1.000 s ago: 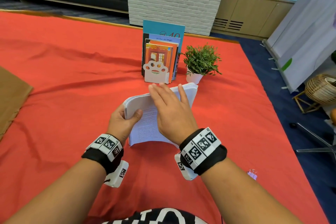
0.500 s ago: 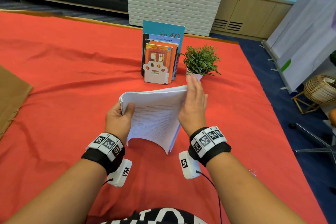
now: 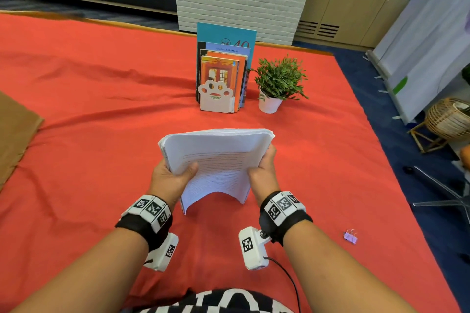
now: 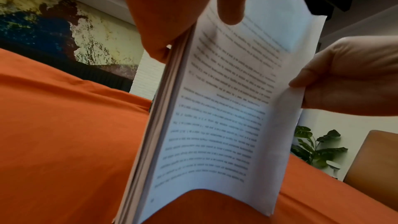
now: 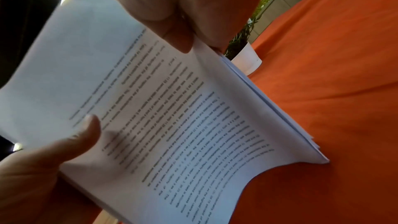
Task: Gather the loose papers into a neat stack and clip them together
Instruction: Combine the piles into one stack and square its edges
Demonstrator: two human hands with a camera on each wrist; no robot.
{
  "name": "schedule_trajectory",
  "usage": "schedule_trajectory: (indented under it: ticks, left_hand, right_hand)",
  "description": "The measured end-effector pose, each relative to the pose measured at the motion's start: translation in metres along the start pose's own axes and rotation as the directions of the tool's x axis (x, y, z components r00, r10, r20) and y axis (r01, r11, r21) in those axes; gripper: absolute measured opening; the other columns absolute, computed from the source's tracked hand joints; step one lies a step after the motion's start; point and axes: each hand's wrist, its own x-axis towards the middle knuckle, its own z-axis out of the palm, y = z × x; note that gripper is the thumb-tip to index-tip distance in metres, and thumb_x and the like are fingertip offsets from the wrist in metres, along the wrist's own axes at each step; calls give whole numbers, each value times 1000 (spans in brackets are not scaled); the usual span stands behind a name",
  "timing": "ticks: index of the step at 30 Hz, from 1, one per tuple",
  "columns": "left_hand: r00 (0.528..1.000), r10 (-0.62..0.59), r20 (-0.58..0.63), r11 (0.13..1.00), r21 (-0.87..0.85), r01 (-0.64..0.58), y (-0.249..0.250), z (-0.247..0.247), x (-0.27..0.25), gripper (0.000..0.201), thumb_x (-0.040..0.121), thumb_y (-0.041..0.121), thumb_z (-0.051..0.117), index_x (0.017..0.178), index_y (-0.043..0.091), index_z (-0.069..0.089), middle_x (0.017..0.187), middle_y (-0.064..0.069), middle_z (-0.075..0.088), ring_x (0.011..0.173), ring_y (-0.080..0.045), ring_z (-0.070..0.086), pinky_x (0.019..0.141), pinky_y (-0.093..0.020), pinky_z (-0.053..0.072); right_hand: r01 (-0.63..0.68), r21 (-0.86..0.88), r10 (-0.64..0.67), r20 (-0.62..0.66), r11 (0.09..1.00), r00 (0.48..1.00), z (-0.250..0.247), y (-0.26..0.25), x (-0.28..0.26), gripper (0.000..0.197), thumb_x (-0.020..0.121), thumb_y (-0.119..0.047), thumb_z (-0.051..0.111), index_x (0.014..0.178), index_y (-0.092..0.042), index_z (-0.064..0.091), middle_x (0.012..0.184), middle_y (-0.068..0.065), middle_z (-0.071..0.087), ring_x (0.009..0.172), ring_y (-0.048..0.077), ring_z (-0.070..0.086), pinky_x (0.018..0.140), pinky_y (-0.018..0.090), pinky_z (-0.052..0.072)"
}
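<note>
Both grips, left hand [image 3: 170, 177] and right hand [image 3: 263, 172], clasp the paper stack [image 3: 216, 168]; print unreadable.

1. Both arms reach forward, side by side, with a band on each wrist.
2. The left hand [image 3: 169, 176] grips the left side of the paper stack [image 3: 216, 160]. Its thumb lies on the top page.
3. The right hand [image 3: 264, 170] grips the right side, thumb on the top page too.
4. The other fingers curl under the stack, out of sight.
</note>
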Motion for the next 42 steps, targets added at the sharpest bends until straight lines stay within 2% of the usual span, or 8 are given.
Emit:
schedule_trajectory:
  ticks: [4, 12, 16, 20, 26, 31, 36, 42]
  left_hand:
    - [998, -56, 1, 998, 26, 56, -11, -5, 2, 26, 78, -1, 69, 91, 22, 67, 81, 7, 77, 88, -22, 68, 85, -40, 52]
    - [995, -100, -7, 989, 108, 101, -23, -3, 2, 19, 84, 9, 66, 90, 27, 65, 95, 2, 69, 93, -23, 66, 91, -42, 50]
    - [993, -102, -53, 988, 114, 108, -26, 3, 2, 19, 88, 5, 58, 89, 24, 63, 91, 7, 67, 96, -26, 63, 89, -38, 48]
    - [998, -54, -43, 994, 89, 58, -20, 10, -5, 16, 88, 6, 59, 93, 22, 62, 90, 10, 66, 85, -8, 63, 77, -24, 48]
    - [992, -122, 32, 987, 105, 118, -24, 6, -17, 17, 79, 11, 70, 89, 24, 68, 83, 12, 74, 86, -7, 68, 74, -23, 52]
    - [992, -108, 61, 985, 139, 99, -24, 9, -23, 25, 85, 9, 63, 110, 14, 62, 97, 9, 68, 90, -4, 63, 72, -16, 49]
    - [995, -83, 61, 983, 172, 72, -25, 11, -24, 22, 87, 6, 60, 108, 15, 61, 94, 11, 66, 88, -3, 62, 70, -15, 47]
    - [999, -27, 41, 994, 110, 22, -9, 6, -18, 15, 85, 11, 64, 90, 25, 62, 78, 11, 72, 71, -3, 69, 64, -19, 53]
  right_hand:
    - [-29, -33, 29, 5, 999, 1000, -2, 4, 2, 54, 71, 1, 42, 118, -25, 34, 94, -9, 54, 91, 10, 53, 80, 28, 47]
    - [-16, -285, 34, 59, 958, 998, -10, 26, 9, 46, 88, 4, 38, 114, -33, 34, 115, 1, 52, 109, 16, 48, 101, 35, 39]
    - [14, -264, -7, 26, 964, 1000, -13, 30, 8, 49, 86, 8, 38, 113, -32, 46, 108, 1, 58, 102, 16, 52, 93, 31, 42]
    - [34, -229, -41, -27, 973, 999, -16, 27, 6, 43, 89, 6, 38, 103, -33, 49, 102, -2, 61, 97, 15, 56, 88, 29, 44]
    - [-84, -109, 85, 8, 990, 996, -19, 33, -3, 50, 83, 10, 35, 97, -35, 53, 102, 1, 61, 97, 19, 58, 93, 42, 48]
    - [-70, -175, 88, 98, 982, 991, -19, 40, -17, 35, 92, 0, 38, 105, -32, 41, 93, -12, 56, 89, 10, 54, 70, 13, 44]
    - [-67, -166, 73, 29, 984, 997, -20, 42, -17, 39, 89, 1, 39, 93, -38, 47, 96, -8, 59, 88, 6, 56, 72, 19, 44]
    - [17, -161, -13, 26, 987, 1000, -27, 27, -11, 35, 91, -4, 44, 103, -37, 47, 107, 0, 61, 103, 20, 57, 99, 49, 46]
